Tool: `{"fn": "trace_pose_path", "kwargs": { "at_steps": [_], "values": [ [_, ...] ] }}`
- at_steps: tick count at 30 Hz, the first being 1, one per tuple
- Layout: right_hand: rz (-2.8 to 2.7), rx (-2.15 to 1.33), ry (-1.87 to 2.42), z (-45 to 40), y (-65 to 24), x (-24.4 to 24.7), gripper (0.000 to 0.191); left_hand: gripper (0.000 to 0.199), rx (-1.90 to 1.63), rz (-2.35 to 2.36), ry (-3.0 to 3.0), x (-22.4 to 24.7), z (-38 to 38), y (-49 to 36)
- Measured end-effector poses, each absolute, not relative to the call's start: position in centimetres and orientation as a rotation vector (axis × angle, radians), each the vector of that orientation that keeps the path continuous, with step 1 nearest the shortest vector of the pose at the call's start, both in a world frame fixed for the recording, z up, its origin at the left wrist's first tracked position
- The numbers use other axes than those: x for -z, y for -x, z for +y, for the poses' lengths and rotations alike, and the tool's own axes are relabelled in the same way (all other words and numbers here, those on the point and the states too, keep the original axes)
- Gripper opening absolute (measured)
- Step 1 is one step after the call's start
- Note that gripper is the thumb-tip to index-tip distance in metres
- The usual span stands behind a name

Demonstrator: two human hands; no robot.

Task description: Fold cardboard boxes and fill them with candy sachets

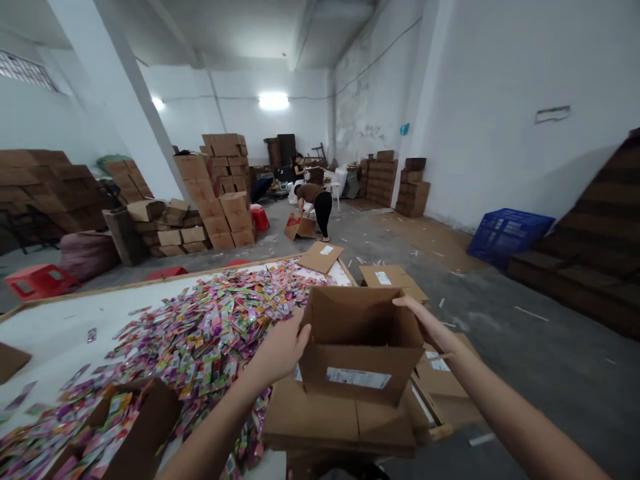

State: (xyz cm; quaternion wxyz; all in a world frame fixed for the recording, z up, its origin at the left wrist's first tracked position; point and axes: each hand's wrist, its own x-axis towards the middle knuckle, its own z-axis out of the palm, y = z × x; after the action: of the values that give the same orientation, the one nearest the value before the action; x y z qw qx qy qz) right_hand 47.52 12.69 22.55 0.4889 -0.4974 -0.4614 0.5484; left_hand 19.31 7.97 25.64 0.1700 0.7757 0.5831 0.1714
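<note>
An open cardboard box (360, 367) with a white label on its near side is between my hands, tilted so its dark inside shows. My left hand (286, 343) grips its left wall, the thumb over the rim. On the right side my right hand (425, 323) holds the other wall, its thumb at the top edge. Beneath the box lies a closed cardboard carton (320, 417). To the left, a heap of small colourful packets (220, 327) covers much of the white table (55, 327). Another open carton (150, 427), holding packets, stands at the lower left.
Flattened labelled cartons (395, 279) lie beyond the box and at right. A blue crate (507, 237) sits on the floor by the wall. Stacked cartons (220, 193) and red stools (43, 281) are at left. One person (317, 200) bends over a carton; another stands behind.
</note>
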Motion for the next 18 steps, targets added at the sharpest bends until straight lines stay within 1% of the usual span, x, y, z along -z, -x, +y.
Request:
{"fn": "trace_pose_path", "kwargs": {
  "at_steps": [1, 2, 4, 6, 7, 8, 9, 12, 14, 16, 18],
  "values": [
    [-1.118, -1.372, 1.206, 13.1, -47.8, -21.6, 0.05, 0.046, -0.39, 1.638, -2.244, -25.8, 7.8, -19.6],
    [-1.137, -1.376, 1.199, 13.5, -47.9, -20.7, 0.052, 0.046, -0.284, 1.601, -2.282, -26.0, 7.8, -20.2],
    [-1.231, -1.219, 1.25, 14.3, -47.6, -19.0, 0.066, 0.051, -0.052, 1.523, -2.358, -26.7, 8.3, -21.8],
    [-1.343, -0.975, 1.355, 15.3, -47.2, -17.8, 0.084, 0.068, 0.109, 1.463, -2.407, -27.2, 9.2, -23.8],
    [-1.387, -0.891, 1.392, 15.8, -47.3, -17.4, 0.089, 0.074, 0.138, 1.449, -2.414, -27.3, 9.8, -24.6],
    [-1.425, -0.876, 1.402, 16.1, -47.6, -17.2, 0.09, 0.077, 0.137, 1.443, -2.426, -27.4, 10.4, -25.3],
    [-1.45, -0.938, 1.384, 16.2, -48.2, -17.2, 0.088, 0.077, 0.11, 1.429, -2.454, -27.3, 11.0, -25.8],
    [-1.381, -1.33, 1.229, 15.3, -50.7, -17.6, 0.082, 0.07, -0.069, 1.486, -2.578, -26.6, 12.6, -25.9],
    [-1.288, -1.509, 1.085, 13.6, -51.9, -17.9, 0.081, 0.064, -0.207, 1.603, -2.628, -26.2, 13.5, -25.3],
    [-1.306, -1.513, 1.026, 11.9, -51.9, -18.1, 0.08, 0.06, -0.284, 1.629, -2.648, -26.0, 14.3, -24.7],
    [-1.416, -1.356, 1.126, 10.9, -50.9, -18.1, 0.076, 0.059, -0.283, 1.527, -2.65, -25.9, 15.2, -24.3]
  ]
}}
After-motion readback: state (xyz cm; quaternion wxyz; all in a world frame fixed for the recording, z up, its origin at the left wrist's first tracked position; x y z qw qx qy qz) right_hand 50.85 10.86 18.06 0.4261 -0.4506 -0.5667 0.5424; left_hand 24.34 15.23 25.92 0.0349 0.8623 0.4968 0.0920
